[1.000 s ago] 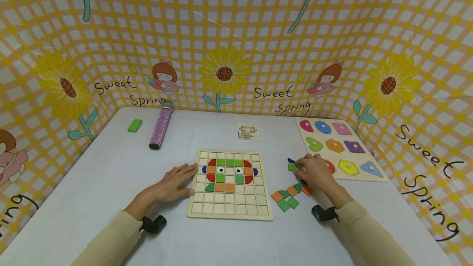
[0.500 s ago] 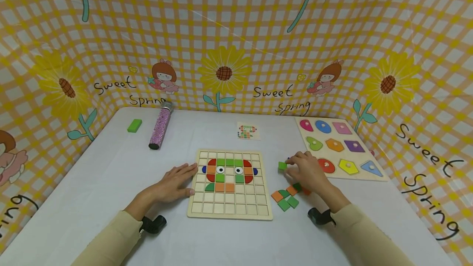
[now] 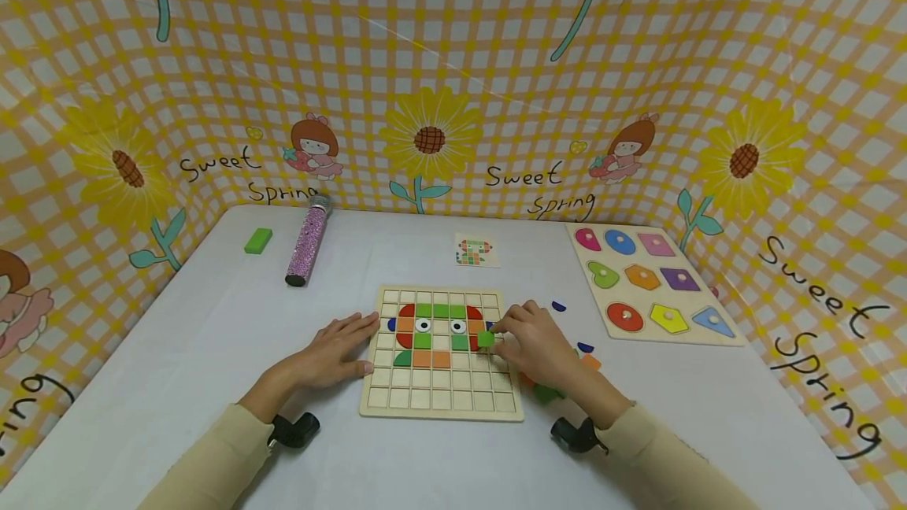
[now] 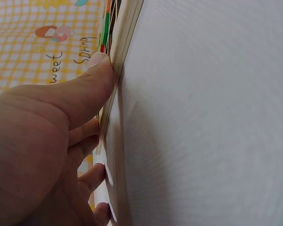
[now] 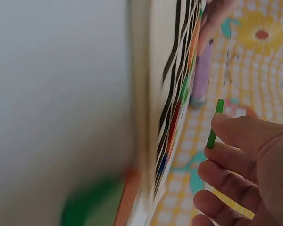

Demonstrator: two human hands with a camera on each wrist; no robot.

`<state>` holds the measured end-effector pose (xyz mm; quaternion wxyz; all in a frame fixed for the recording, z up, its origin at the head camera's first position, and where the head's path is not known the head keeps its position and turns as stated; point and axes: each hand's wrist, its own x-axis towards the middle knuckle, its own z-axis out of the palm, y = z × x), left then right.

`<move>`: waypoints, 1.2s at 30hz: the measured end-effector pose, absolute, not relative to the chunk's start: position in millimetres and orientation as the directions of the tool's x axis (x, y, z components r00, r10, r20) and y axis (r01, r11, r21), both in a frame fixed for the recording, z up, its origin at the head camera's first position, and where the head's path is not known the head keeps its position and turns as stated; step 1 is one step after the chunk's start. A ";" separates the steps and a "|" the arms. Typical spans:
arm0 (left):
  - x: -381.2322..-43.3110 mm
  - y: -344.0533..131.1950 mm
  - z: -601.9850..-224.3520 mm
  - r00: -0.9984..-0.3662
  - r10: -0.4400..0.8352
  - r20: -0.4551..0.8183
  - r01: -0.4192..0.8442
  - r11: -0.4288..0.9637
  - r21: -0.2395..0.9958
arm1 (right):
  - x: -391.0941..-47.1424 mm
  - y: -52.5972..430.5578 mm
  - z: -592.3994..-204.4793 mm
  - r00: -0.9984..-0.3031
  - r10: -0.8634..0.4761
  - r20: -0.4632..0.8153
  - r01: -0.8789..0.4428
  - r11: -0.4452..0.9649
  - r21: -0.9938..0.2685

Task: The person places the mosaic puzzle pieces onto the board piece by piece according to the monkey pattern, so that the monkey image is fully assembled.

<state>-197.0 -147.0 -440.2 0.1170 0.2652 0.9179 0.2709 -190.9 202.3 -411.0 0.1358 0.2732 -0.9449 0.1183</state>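
Observation:
A pale wooden grid board (image 3: 421,399) lies at the middle of the table, with red, green, orange and blue tiles set in it as a face with two eyes. My left hand (image 3: 329,356) touches the board's left edge; in the left wrist view the thumb (image 4: 92,87) lies against that edge. Between thumb and finger, my right hand (image 3: 540,349) pinches a green square tile (image 3: 485,339) over the board's right side. The right wrist view has the tile (image 5: 216,123) edge-on, raised off the board.
Right of the board lie two blue half-round pieces (image 3: 559,306) and loose orange and green tiles (image 3: 590,364), partly hidden by the right arm. A pattern card (image 3: 477,250) lies behind the board. Farther out are a knobbed shape puzzle (image 3: 641,301), a glittery microphone (image 3: 308,246) and a green block (image 3: 258,241).
The right hand has picked up the green square tile from the table at right and carried it left over the board. The left hand has stayed at the board's edge.

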 end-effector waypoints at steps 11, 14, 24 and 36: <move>-196.1 -147.1 -438.5 -0.827 0.558 -0.066 0.433 0.709 0.557 | -177.1 147.7 -417.7 -0.705 -0.613 0.357 -0.676 0.733 -0.076; -196.4 -147.4 -438.8 -0.828 0.556 -0.068 0.430 0.709 0.558 | -173.5 135.1 -417.3 -0.723 -0.613 0.319 -0.669 0.736 -0.102; -197.6 -147.9 -439.4 -0.828 0.555 -0.076 0.427 0.713 0.556 | -167.7 109.7 -419.3 -0.732 -0.630 0.258 -0.672 0.730 -0.123; -196.6 -148.0 -437.8 -0.822 0.566 -0.067 0.439 0.703 0.560 | -166.1 98.5 -420.1 -0.723 -0.654 0.222 -0.684 0.722 -0.104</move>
